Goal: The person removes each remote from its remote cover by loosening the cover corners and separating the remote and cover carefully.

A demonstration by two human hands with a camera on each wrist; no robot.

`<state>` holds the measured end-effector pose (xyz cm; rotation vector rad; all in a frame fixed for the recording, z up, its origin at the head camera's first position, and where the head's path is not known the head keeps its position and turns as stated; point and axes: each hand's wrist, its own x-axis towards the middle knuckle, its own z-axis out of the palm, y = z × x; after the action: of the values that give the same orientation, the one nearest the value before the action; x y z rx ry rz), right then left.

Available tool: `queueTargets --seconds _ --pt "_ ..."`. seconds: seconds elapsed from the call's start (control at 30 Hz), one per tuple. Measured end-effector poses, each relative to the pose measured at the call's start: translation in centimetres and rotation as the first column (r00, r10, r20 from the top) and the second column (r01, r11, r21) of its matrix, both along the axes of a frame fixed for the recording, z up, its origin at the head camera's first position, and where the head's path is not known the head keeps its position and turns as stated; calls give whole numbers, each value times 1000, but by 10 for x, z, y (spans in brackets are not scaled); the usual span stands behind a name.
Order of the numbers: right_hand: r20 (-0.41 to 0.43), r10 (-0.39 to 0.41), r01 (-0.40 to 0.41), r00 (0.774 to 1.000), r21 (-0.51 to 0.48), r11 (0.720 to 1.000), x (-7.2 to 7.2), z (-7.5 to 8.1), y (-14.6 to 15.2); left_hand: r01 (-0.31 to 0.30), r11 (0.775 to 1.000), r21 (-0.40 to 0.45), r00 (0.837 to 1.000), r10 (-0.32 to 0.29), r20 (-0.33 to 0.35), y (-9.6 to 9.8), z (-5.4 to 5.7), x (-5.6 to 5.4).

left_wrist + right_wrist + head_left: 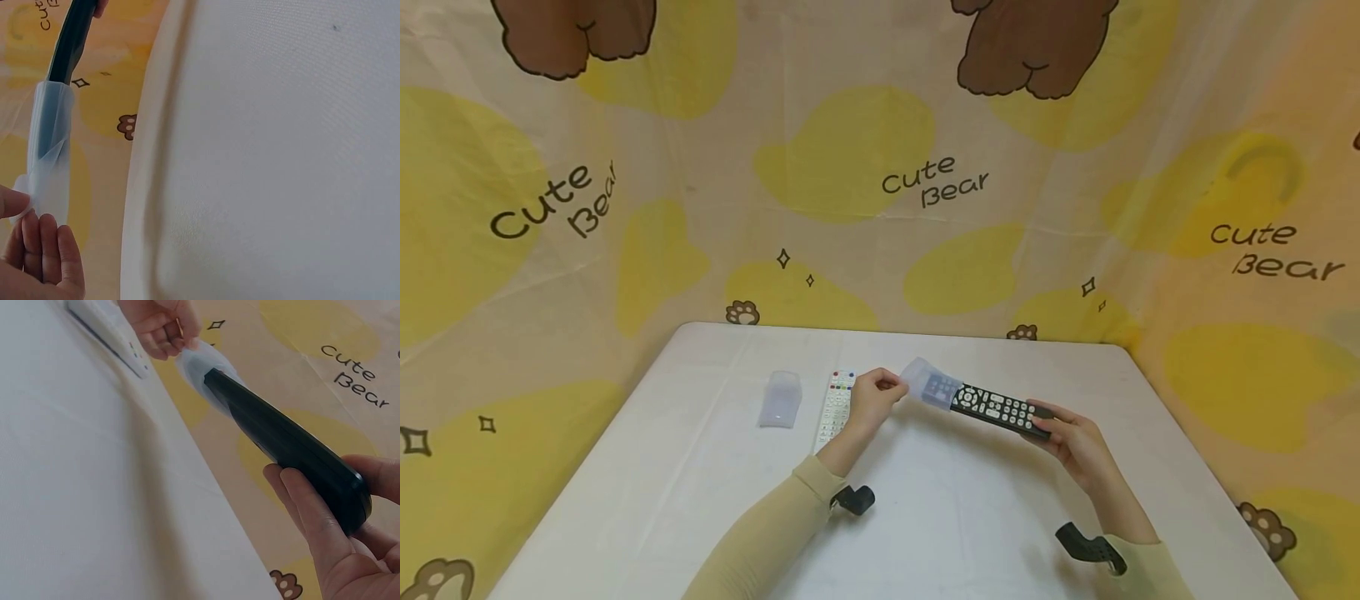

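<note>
A black remote control with pale buttons is held above the table, tilted down to the right. My right hand grips its lower end between thumb and fingers. Over its far end sits a translucent, bluish plastic sleeve, covering only part of the remote. My left hand pinches the loose end of this sleeve between thumb and fingers, as the left wrist view also shows. In the right wrist view the dark underside of the remote faces the camera.
On the white table, a white remote control lies partly hidden behind my left hand. Left of it lies another translucent sleeve. A patterned cloth hangs behind the table.
</note>
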<state>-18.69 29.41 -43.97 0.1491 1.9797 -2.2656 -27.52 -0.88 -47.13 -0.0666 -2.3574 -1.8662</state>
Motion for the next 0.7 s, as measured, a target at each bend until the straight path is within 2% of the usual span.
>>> queueTargets --seconds 0.7 --pt "12 -1 1 1000 10 1000 4 0 2 -4 1000 -1 1000 4 -1 -2 1 1"
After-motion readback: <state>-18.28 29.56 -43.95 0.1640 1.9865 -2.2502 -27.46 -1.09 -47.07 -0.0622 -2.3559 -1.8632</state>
